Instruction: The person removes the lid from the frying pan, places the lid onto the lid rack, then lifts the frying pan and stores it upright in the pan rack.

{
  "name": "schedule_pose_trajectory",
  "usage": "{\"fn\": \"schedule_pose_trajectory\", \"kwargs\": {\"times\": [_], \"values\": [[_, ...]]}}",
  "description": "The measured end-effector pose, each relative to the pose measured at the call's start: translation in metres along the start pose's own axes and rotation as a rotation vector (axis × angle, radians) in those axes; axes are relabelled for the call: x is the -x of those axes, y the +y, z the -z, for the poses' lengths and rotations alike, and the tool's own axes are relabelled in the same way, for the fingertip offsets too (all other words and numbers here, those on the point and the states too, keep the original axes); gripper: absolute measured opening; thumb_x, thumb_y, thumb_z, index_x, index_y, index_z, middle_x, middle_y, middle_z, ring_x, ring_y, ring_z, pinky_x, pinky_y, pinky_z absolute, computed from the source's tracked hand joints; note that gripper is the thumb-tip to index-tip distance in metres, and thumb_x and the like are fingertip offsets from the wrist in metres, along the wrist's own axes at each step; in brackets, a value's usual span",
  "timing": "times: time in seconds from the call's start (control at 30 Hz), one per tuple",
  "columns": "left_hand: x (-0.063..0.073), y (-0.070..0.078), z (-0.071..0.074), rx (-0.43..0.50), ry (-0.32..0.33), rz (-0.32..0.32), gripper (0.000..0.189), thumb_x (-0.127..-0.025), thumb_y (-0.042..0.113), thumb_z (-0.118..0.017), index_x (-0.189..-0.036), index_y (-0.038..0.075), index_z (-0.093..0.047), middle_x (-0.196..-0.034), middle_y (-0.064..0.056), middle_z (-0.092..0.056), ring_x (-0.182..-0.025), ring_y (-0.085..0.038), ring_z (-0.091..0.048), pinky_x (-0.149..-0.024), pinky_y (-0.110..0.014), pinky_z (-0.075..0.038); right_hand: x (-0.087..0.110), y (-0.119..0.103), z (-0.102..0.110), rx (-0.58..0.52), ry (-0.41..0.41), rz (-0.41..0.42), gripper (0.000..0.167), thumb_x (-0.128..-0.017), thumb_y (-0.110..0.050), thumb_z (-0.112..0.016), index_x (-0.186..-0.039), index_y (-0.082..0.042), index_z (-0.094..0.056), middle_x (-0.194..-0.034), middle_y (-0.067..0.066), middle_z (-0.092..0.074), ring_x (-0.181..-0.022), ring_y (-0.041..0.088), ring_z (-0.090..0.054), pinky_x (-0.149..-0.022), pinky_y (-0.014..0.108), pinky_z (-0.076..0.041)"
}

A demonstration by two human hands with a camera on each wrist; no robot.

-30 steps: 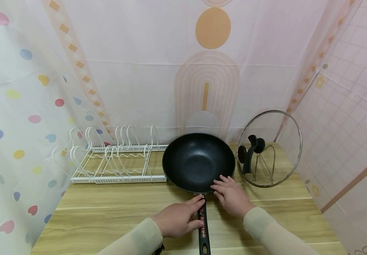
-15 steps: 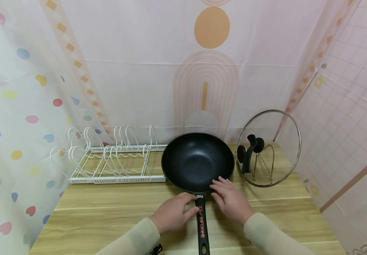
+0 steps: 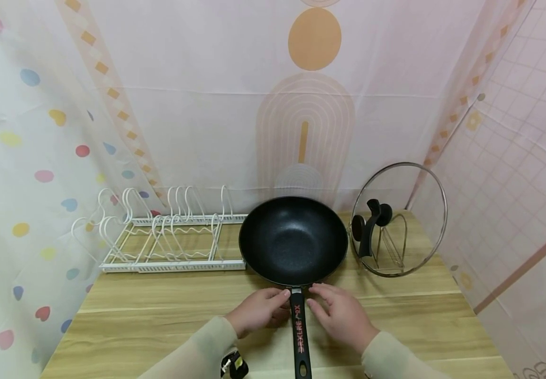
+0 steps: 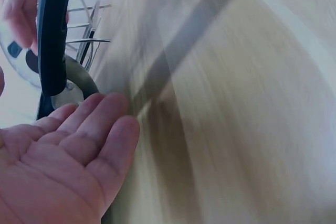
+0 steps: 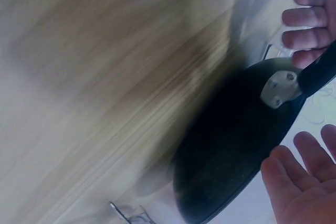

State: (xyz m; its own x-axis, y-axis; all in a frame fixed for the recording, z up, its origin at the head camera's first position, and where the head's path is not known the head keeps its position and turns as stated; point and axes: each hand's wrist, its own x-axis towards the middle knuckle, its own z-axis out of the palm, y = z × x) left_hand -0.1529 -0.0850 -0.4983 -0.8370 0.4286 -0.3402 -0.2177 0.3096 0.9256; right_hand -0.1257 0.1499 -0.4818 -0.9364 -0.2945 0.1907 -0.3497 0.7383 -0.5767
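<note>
The left hand (image 3: 256, 309) is observed with its fingers extended and its thumb close to the near end of the handle (image 3: 299, 331), on the left side; in the left wrist view the palm is exposed and nothing is held. The right hand (image 3: 344, 316) is likewise found relaxed and holding nothing, with its fingers spread just to the right of the handle, near the rim. Whether the handle or rim is touched by any fingertip cannot be told.

The black wok (image 3: 294, 242) is placed on the wooden table (image 3: 159, 316), between the hands' far side and the wall curtain (image 3: 206, 137), its bowl facing up and its handle directed toward the person.

To the left, a white wire rack (image 3: 178, 266) is positioned close beside the wok. To the right, a glass lid (image 3: 412, 200) is held upright in a wire stand (image 3: 404, 242).

The step in hand is judged to be the positioning of the hands about the handle joint, without a grip being taken. For any further handling of the wok, a firm closing of fingers around the handle would be called for.
</note>
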Motion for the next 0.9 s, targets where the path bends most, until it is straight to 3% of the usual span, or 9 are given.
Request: {"fn": "schedule_pose_trajectory", "kwargs": {"times": [0.2,0.3,0.33,0.47,0.63,0.77,0.9], "values": [[-0.007,-0.002,-0.001,0.185,-0.056,0.087,0.069,-0.110,0.057,-0.044,-0.138,-0.003,-0.061,-0.129,-0.014,-0.072,-0.115,-0.027,-0.073,-0.099,-0.048,-0.060,0.006,-0.008,0.001,0.007,-0.058,-0.026,0.033,-0.104,-0.039,-0.066,-0.119,-0.012,-0.077,-0.126,0.007,-0.077,-0.115,0.029,-0.073,-0.100,0.052,-0.058],[-0.011,-0.003,-0.001,0.262,-0.076,0.113,0.070,-0.109,0.058,-0.045,-0.138,-0.004,-0.059,-0.128,-0.015,-0.072,-0.114,-0.025,-0.072,-0.102,-0.049,-0.059,0.008,-0.012,0.003,-0.003,-0.094,-0.028,0.032,-0.104,-0.045,-0.065,-0.110,-0.017,-0.077,-0.111,0.001,-0.078,-0.095,0.019,-0.072,-0.084,0.042,-0.060],[-0.013,-0.003,-0.001,0.293,-0.084,0.119,0.069,-0.109,0.057,-0.045,-0.138,-0.004,-0.058,-0.127,-0.014,-0.071,-0.113,-0.024,-0.072,-0.103,-0.049,-0.059,0.009,-0.014,0.003,-0.011,-0.108,-0.031,0.031,-0.103,-0.047,-0.064,-0.107,-0.019,-0.077,-0.101,-0.001,-0.078,-0.086,0.015,-0.070,-0.078,0.038,-0.058],[-0.020,-0.002,-0.003,0.404,-0.122,0.139,0.062,-0.110,0.055,-0.046,-0.133,-0.001,-0.059,-0.121,-0.012,-0.071,-0.107,-0.021,-0.072,-0.106,-0.048,-0.057,0.012,-0.019,0.004,-0.063,-0.179,-0.059,0.030,-0.102,-0.052,-0.064,-0.095,-0.026,-0.076,-0.088,-0.011,-0.075,-0.069,0.004,-0.056,-0.067,0.027,-0.048],[-0.029,-0.004,-0.009,0.481,-0.155,0.154,0.057,-0.110,0.054,-0.045,-0.127,0.002,-0.061,-0.119,-0.011,-0.075,-0.106,-0.021,-0.074,-0.103,-0.045,-0.058,0.016,-0.022,0.003,-0.189,-0.267,-0.116,0.030,-0.101,-0.051,-0.067,-0.090,-0.024,-0.074,-0.084,-0.012,-0.072,-0.064,0.004,-0.051,-0.060,0.025,-0.042],[-0.035,-0.005,-0.013,0.500,-0.175,0.166,0.066,-0.111,0.054,-0.042,-0.140,-0.004,-0.056,-0.124,-0.011,-0.076,-0.109,-0.020,-0.075,-0.098,-0.040,-0.058,0.017,-0.022,0.000,-0.255,-0.316,-0.161,0.031,-0.101,-0.050,-0.067,-0.090,-0.022,-0.072,-0.075,-0.012,-0.065,-0.062,0.006,-0.050,-0.055,0.026,-0.038],[-0.039,-0.007,-0.015,0.518,-0.186,0.190,0.071,-0.111,0.054,-0.041,-0.147,-0.006,-0.051,-0.131,-0.013,-0.074,-0.114,-0.020,-0.074,-0.101,-0.040,-0.056,0.016,-0.022,-0.003,-0.310,-0.371,-0.183,0.027,-0.102,-0.047,-0.066,-0.096,-0.022,-0.073,-0.079,-0.013,-0.068,-0.066,0.006,-0.054,-0.058,0.025,-0.041]]}}
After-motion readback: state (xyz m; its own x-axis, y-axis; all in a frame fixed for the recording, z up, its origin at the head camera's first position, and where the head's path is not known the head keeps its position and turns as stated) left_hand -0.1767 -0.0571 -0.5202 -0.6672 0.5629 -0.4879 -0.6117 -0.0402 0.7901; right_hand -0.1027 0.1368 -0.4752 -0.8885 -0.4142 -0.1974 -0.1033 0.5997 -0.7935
